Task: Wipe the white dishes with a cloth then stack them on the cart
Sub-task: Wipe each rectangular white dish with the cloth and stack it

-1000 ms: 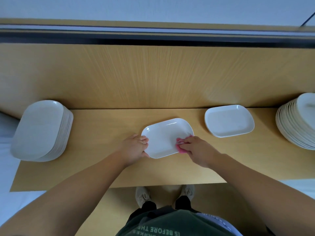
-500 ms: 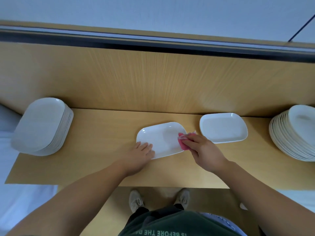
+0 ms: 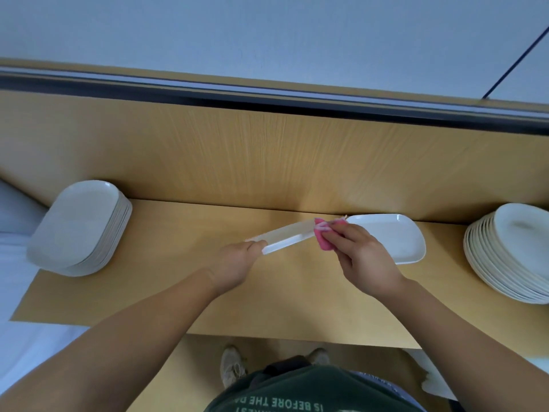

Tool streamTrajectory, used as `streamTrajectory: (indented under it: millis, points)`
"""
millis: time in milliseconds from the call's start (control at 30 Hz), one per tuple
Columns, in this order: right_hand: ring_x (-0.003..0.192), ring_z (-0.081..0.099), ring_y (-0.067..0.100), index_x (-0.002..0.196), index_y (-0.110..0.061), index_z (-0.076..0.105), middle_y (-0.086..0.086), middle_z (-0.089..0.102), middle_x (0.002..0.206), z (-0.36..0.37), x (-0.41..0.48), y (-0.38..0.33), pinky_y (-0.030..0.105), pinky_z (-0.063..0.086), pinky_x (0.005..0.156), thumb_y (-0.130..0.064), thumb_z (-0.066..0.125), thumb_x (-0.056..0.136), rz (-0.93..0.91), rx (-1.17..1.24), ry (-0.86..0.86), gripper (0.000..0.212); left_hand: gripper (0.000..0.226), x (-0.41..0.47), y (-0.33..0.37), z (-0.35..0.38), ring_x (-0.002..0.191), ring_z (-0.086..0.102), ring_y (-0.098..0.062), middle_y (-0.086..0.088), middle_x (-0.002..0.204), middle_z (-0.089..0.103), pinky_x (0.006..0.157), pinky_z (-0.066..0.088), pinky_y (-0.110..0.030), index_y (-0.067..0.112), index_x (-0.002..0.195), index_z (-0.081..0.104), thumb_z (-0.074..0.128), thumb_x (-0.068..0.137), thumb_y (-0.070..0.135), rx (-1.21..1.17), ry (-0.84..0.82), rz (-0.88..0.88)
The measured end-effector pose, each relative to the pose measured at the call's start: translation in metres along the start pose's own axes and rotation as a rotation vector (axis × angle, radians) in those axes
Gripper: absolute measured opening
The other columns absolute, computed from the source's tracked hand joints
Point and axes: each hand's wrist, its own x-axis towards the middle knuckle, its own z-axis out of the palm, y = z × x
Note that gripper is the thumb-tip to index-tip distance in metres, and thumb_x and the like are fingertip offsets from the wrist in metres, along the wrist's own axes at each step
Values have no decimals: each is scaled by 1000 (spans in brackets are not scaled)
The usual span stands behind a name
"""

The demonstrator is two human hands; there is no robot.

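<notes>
- dish [image 3: 285,237]: lying flat a moment ago, now being held tilted on edge above the cart shelf [image 3: 184,292]; the underside is probably being readied for wiping.
- left hand [image 3: 234,264]: being kept gripped round one end of the dish.
- right hand [image 3: 362,261]: pink cloth [image 3: 322,237] being pinched against the other end.

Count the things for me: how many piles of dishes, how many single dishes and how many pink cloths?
Piles of white dishes: 2, the left pile and the right pile
Single white dishes: 2, the tilted dish and the flat dish
Pink cloths: 1, the pink cloth
Total: 5
</notes>
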Motion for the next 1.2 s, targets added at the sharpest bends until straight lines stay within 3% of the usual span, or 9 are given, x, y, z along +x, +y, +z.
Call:
streamTrajectory:
  millis: [267,367,467,567,633,700,733,1000,1200]
  points:
    - [106,59,29,121,-9,65,5,63,123,-13,24,0,34,46,98,10,65,82,-49,-58,70,43,33,8,14,-39,97,46,-24,-7,121,51,76,35,-27,9,133,41,35,101,12,-217,26,-121]
    - [109,60,30,121,-9,65,6,63,123,-12,27,1,39,47,98,6,60,86,-61,-55,82,38,26,9,24,-51,88,42,-23,-6,101,49,72,31,-29,8,121,47,30,104,18,-381,70,-187]
    - [110,60,31,120,-9,65,7,64,123,-8,28,2,43,48,97,0,55,88,-69,-51,86,35,25,10,29,-56,86,43,-25,-10,98,52,70,31,-31,9,113,51,30,104,19,-436,79,-240]
    - [111,60,31,122,-10,65,5,63,125,-1,29,0,43,50,95,-4,52,90,-65,-50,48,35,21,14,26,-58,84,44,-25,-7,91,47,68,31,-32,15,89,47,30,103,15,-425,124,-258]
    - [109,60,30,121,-10,66,5,63,124,5,30,1,41,50,95,-1,54,88,-74,-50,28,36,23,14,20,-56,101,49,-26,-7,111,50,83,39,-32,15,109,53,32,103,19,-441,75,-261]
    - [111,59,27,121,-10,66,3,63,126,12,30,3,39,49,93,2,56,87,-85,-46,-14,38,43,11,15,-54,128,40,-23,-5,143,39,103,34,-31,13,143,36,39,101,24,-415,-34,-265]
    - [113,58,26,121,-11,65,2,62,128,16,31,4,39,49,93,4,56,87,-93,-46,-40,39,52,11,13,-53,135,34,-22,-4,150,33,107,30,-30,13,148,28,43,100,25,-407,-74,-279]
    - [130,44,29,138,-20,48,-2,50,141,58,55,-11,45,50,90,2,54,81,-57,-97,-402,61,41,15,11,-39,100,58,-22,-8,118,64,83,46,-31,16,132,52,58,92,19,-431,-36,-351]
    - [143,14,37,154,-22,14,2,23,156,80,60,-27,48,24,114,-9,48,90,47,-234,-610,74,35,15,13,-36,97,60,-26,-9,107,66,73,42,-28,15,126,57,58,90,15,-469,2,-386]
